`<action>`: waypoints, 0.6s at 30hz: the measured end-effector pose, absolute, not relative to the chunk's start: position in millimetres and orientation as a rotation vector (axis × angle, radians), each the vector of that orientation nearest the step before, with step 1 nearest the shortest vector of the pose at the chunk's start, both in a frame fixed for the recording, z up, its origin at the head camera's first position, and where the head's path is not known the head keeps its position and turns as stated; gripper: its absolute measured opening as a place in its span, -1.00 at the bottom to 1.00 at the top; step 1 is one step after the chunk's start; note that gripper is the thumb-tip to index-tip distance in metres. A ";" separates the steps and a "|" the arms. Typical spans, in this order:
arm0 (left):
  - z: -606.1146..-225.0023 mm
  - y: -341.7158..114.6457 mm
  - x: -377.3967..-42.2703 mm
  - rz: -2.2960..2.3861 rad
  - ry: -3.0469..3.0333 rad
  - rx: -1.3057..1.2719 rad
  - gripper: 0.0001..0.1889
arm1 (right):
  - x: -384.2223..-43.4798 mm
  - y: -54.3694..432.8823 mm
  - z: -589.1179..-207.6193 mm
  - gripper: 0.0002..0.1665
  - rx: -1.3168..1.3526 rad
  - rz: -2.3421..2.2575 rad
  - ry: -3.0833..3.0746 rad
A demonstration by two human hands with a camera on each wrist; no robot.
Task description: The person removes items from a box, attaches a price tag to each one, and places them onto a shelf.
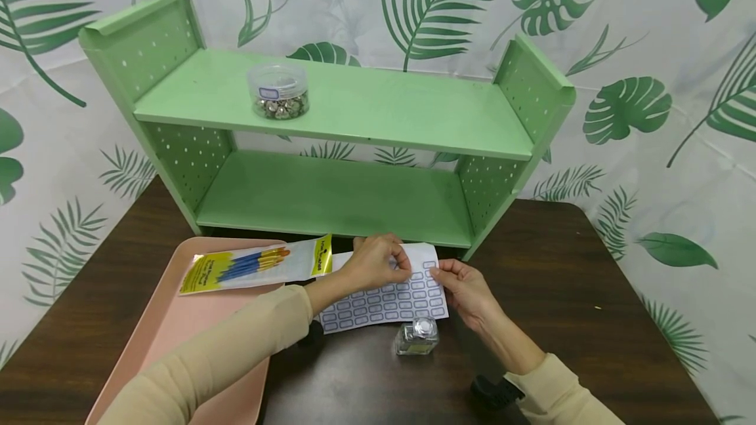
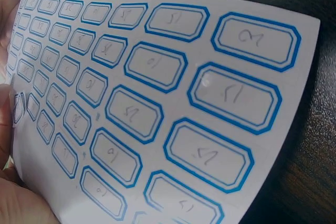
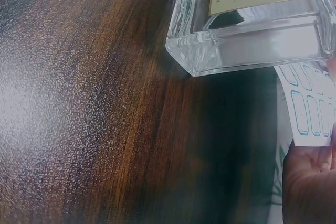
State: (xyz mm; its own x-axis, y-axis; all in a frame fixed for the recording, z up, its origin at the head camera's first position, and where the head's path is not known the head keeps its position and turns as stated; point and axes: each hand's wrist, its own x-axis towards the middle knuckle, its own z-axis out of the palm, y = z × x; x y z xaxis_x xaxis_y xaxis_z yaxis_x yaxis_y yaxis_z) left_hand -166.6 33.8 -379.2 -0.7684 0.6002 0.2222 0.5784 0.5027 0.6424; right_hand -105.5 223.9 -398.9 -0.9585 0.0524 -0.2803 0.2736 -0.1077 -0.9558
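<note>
A white sheet of blue-bordered label stickers [image 1: 378, 307] is above the dark table in front of the shelf. My right hand [image 1: 472, 297] grips its right edge between thumb and fingers. Over the upper part of the sheet, my left hand [image 1: 377, 262] has thumb and forefinger brought together. The left wrist view shows a small label [image 2: 19, 109] between those fingertips, standing up from the sheet. Handwritten marks fill many of the labels. A square clear glass bottle [image 1: 416, 338] with a gold label stands just below the sheet's near edge, close to my right hand.
Behind the hands stands a green two-tier shelf [image 1: 378, 110], with a clear round jar [image 1: 279, 94] of metallic pieces on top. At left, a pink tray [image 1: 177, 333] bears a pack of paintbrushes [image 1: 256, 264] whose end overlaps the sheet. My left forearm crosses the tray.
</note>
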 end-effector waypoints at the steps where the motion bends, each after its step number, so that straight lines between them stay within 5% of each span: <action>1: -379.1 33.7 -166.6 1.141 2.687 1.056 -0.91 | -105.5 223.7 -399.4 -0.91 0.371 -2.198 1.998; 18: -383.1 31.7 -168.1 1.161 2.620 1.122 -0.92 | -108.2 216.0 -405.7 -0.91 0.453 -2.076 2.246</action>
State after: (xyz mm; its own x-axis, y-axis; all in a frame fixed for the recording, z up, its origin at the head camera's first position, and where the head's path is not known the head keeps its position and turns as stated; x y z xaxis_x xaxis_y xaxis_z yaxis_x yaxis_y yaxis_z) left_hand -168.1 31.7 -383.1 -0.7322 0.6444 0.2206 0.5962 0.4499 0.6649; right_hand -108.2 216.0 -405.7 -0.9558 0.1793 -0.2331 0.2465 0.0561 -0.9675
